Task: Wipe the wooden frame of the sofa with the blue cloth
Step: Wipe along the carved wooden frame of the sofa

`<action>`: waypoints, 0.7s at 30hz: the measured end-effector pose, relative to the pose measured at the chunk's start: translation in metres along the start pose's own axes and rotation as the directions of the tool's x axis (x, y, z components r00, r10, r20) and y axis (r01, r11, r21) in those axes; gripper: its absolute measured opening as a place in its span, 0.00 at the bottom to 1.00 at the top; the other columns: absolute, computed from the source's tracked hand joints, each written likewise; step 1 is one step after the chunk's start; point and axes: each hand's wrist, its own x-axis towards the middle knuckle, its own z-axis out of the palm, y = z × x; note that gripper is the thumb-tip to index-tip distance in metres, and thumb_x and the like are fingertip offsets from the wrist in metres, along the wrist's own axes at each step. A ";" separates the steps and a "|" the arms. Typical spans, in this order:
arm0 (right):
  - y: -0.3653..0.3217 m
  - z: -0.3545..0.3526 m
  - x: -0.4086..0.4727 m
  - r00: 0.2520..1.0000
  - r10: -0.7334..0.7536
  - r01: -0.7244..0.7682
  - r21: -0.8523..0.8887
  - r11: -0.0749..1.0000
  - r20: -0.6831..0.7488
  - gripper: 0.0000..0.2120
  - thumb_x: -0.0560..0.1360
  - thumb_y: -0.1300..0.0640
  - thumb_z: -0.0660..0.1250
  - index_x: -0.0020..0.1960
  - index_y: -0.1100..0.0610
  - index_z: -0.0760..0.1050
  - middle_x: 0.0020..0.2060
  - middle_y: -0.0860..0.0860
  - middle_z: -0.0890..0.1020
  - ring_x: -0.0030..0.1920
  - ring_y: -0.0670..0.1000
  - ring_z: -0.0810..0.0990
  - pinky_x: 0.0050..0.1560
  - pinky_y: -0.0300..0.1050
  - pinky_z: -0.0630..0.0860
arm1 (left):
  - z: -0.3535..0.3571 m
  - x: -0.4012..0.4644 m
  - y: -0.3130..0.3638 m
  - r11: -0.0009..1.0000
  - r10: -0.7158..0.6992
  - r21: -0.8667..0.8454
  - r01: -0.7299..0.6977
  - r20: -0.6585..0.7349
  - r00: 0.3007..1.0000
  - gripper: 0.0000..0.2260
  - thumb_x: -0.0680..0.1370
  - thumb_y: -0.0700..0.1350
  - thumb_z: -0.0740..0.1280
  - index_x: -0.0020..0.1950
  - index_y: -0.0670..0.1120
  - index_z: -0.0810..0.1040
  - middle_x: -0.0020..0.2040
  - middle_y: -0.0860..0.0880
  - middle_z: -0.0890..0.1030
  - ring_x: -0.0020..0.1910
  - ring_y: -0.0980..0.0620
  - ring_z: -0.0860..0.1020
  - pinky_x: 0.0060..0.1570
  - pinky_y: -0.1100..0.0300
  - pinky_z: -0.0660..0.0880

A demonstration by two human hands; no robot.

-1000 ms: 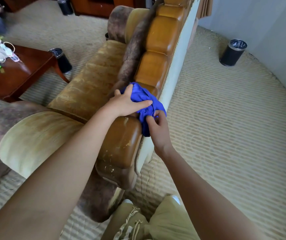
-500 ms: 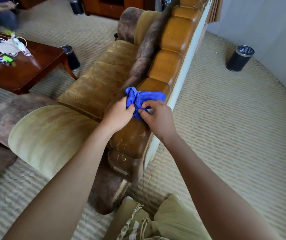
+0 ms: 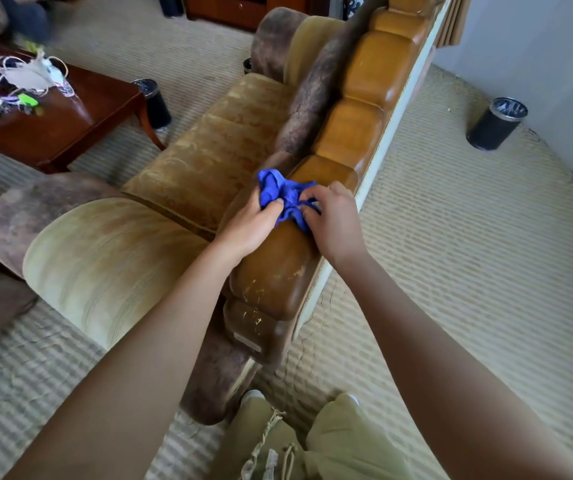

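The sofa's wooden frame [image 3: 274,271] runs as a glossy brown top rail from near me toward the far end, scuffed with pale scratches at the near block. A crumpled blue cloth [image 3: 283,194] lies bunched on the rail. My left hand [image 3: 252,223] pinches its left side between thumb and fingers. My right hand [image 3: 333,220] grips its right side, fingers curled into the folds. Both hands sit on top of the rail, close together.
Yellow-green sofa cushions [image 3: 208,157] and a rolled armrest [image 3: 105,258] lie left of the rail. A dark wooden coffee table [image 3: 70,119] with clutter stands at far left. Black bins stand beside the table [image 3: 155,103] and on the carpet at right [image 3: 494,123].
My right hand came up from the rail's back side onto the top. The cloth went from spread over the rail's edge to a tight bunch held between both hands.
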 end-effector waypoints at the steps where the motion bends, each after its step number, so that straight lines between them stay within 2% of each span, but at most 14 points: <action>1: -0.001 0.001 0.000 1.000 -0.002 0.002 -0.017 1.000 -0.002 0.09 0.75 0.64 0.65 0.53 0.59 0.79 0.43 0.50 0.69 0.51 0.58 0.72 0.47 0.36 0.62 | 0.000 0.003 0.000 1.000 -0.012 -0.004 0.012 0.003 1.000 0.32 0.66 0.67 0.56 0.70 0.61 0.66 0.67 0.53 0.74 0.65 0.49 0.72 0.67 0.47 0.66; 4: -0.002 -0.001 -0.005 1.000 -0.003 0.003 0.008 1.000 0.007 0.09 0.74 0.64 0.65 0.52 0.60 0.80 0.43 0.50 0.70 0.51 0.57 0.73 0.45 0.35 0.61 | 0.000 -0.006 0.003 0.998 0.017 0.062 -0.014 -0.049 0.999 0.29 0.68 0.65 0.55 0.65 0.54 0.74 0.60 0.51 0.79 0.60 0.48 0.75 0.64 0.47 0.69; 8: -0.009 -0.002 -0.013 0.999 -0.030 0.029 0.070 0.997 0.022 0.07 0.73 0.66 0.67 0.50 0.62 0.81 0.45 0.56 0.77 0.49 0.54 0.75 0.44 0.33 0.61 | 0.001 -0.022 -0.002 0.985 0.107 0.153 -0.083 -0.160 0.981 0.16 0.77 0.54 0.58 0.59 0.49 0.76 0.52 0.48 0.81 0.51 0.46 0.77 0.56 0.47 0.73; 10: -0.012 0.003 -0.012 0.999 -0.039 0.039 0.052 0.998 0.002 0.07 0.73 0.66 0.67 0.50 0.62 0.81 0.44 0.56 0.77 0.48 0.54 0.75 0.44 0.33 0.62 | 0.002 -0.024 -0.004 0.989 0.098 0.127 -0.073 -0.198 0.975 0.17 0.77 0.55 0.58 0.59 0.49 0.76 0.52 0.48 0.81 0.52 0.47 0.77 0.57 0.47 0.73; 13: -0.014 0.011 0.004 0.999 -0.053 0.053 0.003 0.999 -0.013 0.09 0.74 0.65 0.66 0.53 0.61 0.81 0.43 0.52 0.73 0.49 0.56 0.74 0.48 0.34 0.62 | -0.001 -0.013 -0.001 0.997 -0.013 -0.077 -0.002 -0.190 0.982 0.24 0.69 0.63 0.56 0.58 0.54 0.77 0.52 0.51 0.81 0.53 0.48 0.78 0.59 0.46 0.73; 16: -0.016 0.018 0.023 0.998 -0.055 0.054 -0.054 0.997 -0.019 0.10 0.75 0.64 0.66 0.55 0.60 0.81 0.42 0.53 0.72 0.49 0.58 0.73 0.47 0.36 0.61 | -0.005 0.013 0.000 0.935 -0.133 -0.342 0.089 -0.108 0.985 0.20 0.66 0.60 0.61 0.54 0.56 0.80 0.51 0.52 0.83 0.53 0.50 0.80 0.61 0.47 0.73; 19: -0.015 0.016 0.044 0.999 -0.011 0.010 -0.025 1.000 -0.032 0.11 0.75 0.63 0.66 0.56 0.60 0.80 0.46 0.58 0.77 0.50 0.59 0.75 0.50 0.38 0.64 | -0.008 0.034 0.014 0.811 -0.165 -0.565 0.153 0.030 0.986 0.13 0.76 0.49 0.64 0.58 0.48 0.79 0.52 0.47 0.83 0.52 0.49 0.81 0.62 0.51 0.73; 21: -0.010 0.010 0.062 0.999 0.025 -0.026 -0.032 0.999 -0.035 0.12 0.75 0.63 0.65 0.58 0.60 0.80 0.49 0.60 0.78 0.53 0.60 0.75 0.54 0.41 0.65 | -0.005 0.049 0.026 0.757 -0.154 -0.622 0.200 0.127 0.980 0.11 0.80 0.44 0.60 0.60 0.43 0.77 0.48 0.47 0.82 0.47 0.52 0.80 0.57 0.60 0.74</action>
